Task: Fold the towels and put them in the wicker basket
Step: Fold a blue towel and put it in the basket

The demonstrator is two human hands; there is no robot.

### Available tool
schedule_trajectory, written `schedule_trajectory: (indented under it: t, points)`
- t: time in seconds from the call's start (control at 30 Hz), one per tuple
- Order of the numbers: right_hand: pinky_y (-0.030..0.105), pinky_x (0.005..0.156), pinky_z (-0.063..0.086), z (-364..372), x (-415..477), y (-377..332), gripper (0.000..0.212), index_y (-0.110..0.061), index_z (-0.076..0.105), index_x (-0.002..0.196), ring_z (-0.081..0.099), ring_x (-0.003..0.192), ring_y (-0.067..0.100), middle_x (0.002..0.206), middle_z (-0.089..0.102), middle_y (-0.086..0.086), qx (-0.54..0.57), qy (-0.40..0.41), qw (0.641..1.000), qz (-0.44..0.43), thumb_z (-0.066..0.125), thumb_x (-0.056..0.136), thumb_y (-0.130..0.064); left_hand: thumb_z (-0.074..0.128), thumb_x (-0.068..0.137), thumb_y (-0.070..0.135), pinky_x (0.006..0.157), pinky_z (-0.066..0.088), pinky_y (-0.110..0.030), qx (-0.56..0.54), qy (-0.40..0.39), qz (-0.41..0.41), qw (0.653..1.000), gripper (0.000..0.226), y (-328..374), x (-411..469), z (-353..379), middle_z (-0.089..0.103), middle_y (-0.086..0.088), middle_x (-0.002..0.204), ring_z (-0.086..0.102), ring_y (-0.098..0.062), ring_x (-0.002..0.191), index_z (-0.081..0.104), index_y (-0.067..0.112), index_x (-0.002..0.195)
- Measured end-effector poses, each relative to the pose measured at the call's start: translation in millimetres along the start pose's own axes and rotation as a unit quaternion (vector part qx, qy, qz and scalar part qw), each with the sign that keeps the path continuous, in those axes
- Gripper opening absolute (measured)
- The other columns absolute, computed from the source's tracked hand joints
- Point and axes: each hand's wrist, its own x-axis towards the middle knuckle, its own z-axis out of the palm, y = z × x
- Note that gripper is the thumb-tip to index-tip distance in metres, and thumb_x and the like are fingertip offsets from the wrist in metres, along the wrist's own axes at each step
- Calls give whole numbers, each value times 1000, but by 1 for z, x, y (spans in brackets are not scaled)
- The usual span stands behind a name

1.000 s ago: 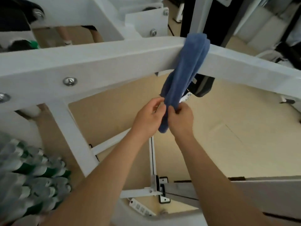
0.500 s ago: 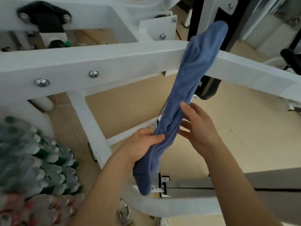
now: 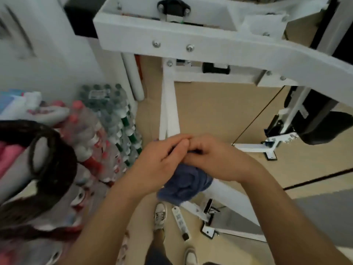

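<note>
A white metal frame (image 3: 191,41) with bolts spans the top of the view, and one of its legs (image 3: 169,111) runs down to just behind the hands. Left of it, shrink-wrapped packs of bottles (image 3: 114,121) are stacked on the tan floor (image 3: 210,111). A dark brown basket (image 3: 55,169) with a handle hole sits blurred at the near left edge. A power strip (image 3: 180,219) and the person's shoe (image 3: 160,215) lie below the hands.

The left hand (image 3: 158,161) and right hand (image 3: 215,159) meet in mid-air in front of the leg. Their fingers (image 3: 172,143) are curled inward, tips touching each other, and pinch the top of the blue towel (image 3: 183,182). The towel hangs bunched in a lump right under both palms, above the floor and well apart from the basket.
</note>
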Motion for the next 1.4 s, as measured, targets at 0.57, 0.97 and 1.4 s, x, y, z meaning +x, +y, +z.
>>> schedule_trajectory:
  t: [0.57,0.97,1.4]
  points:
    - [31,74,52,196,10,-148,14,-15,71,87,63,79,6,82,70,-2,-1,-277,934,-227,63,88,-27,55,93,41,51,41,-29,-2,247,-195,949,38,49,-326,-88,56,-6,63,46,-20,56,61,9,72]
    - [23,73,49,381,52,-275,10,-21,72,82,64,76,2,83,73,0,-214,-445,822,-285,78,77,-14,82,64,30,57,33,-29,-141,342,-345,863,29,21,-583,-125,50,-8,68,45,-18,65,58,15,71]
    - [32,66,45,513,109,-261,36,-20,63,87,62,86,28,93,67,4,-474,-117,796,-357,58,84,-56,54,82,60,79,47,-36,185,409,-624,639,34,-47,-663,-129,62,1,98,58,-24,94,53,31,99]
